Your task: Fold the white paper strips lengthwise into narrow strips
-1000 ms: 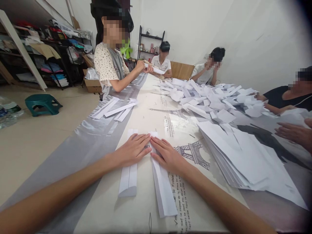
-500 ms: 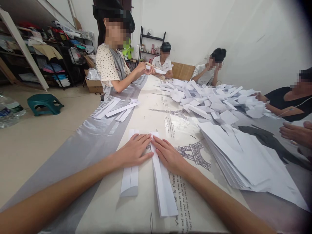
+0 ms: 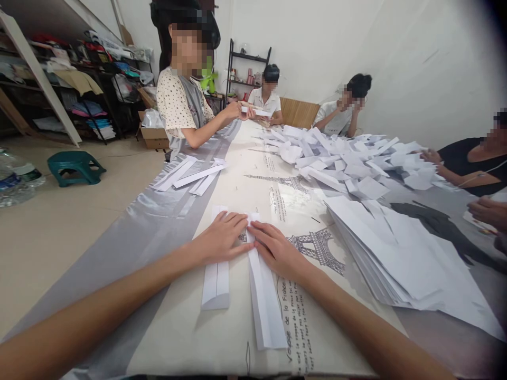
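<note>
A long white folded paper strip (image 3: pixel 267 309) lies lengthwise on the table in front of me. My left hand (image 3: pixel 224 237) grips its far part from the left, with thumb and fingertips at the paper's edge. From the right, my right hand (image 3: pixel 277 248) holds the same part, fingers close together and pressed on the fold. The two hands' fingertips nearly meet. Beneath my left hand and wrist lies a second folded paper strip (image 3: pixel 216 287), partly covered, with a crease along its length.
Several folded strips (image 3: pixel 190 177) lie at the table's left edge. A stack of white sheets (image 3: pixel 396 253) is on the right, with a heap of folded papers (image 3: pixel 348 158) behind it. Co-workers sit or stand around the table. A green stool (image 3: pixel 75 168) stands on the floor.
My hands stay at the strip's far part, with the right fingers slightly more bent. The view has shifted a little. At the right edge, a co-worker's hands have moved lower.
</note>
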`<action>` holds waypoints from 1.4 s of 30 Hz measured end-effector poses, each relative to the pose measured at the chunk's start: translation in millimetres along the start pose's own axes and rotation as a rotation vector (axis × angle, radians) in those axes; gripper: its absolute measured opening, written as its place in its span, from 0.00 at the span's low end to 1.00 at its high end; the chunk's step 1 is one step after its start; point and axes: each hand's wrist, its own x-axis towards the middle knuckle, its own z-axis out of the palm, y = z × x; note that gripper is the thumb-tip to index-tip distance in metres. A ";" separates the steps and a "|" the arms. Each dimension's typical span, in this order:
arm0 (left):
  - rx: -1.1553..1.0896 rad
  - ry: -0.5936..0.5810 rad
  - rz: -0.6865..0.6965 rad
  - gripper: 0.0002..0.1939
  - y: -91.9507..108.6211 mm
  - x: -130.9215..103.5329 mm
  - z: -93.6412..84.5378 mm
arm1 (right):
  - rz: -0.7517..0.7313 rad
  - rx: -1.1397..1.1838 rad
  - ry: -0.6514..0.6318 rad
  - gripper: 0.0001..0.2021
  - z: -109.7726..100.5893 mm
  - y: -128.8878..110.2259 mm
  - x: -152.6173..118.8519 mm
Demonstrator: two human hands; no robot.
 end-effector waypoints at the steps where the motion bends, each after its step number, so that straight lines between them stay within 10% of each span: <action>1: 0.003 -0.003 -0.002 0.29 0.1 0.4 -0.7 | 0.003 -0.002 0.000 0.22 0.3 0.6 -0.2; 42: 0.014 0.004 0.057 0.27 -10.2 2.5 -1.5 | -0.061 0.033 -0.048 0.18 -9.9 14.6 8.4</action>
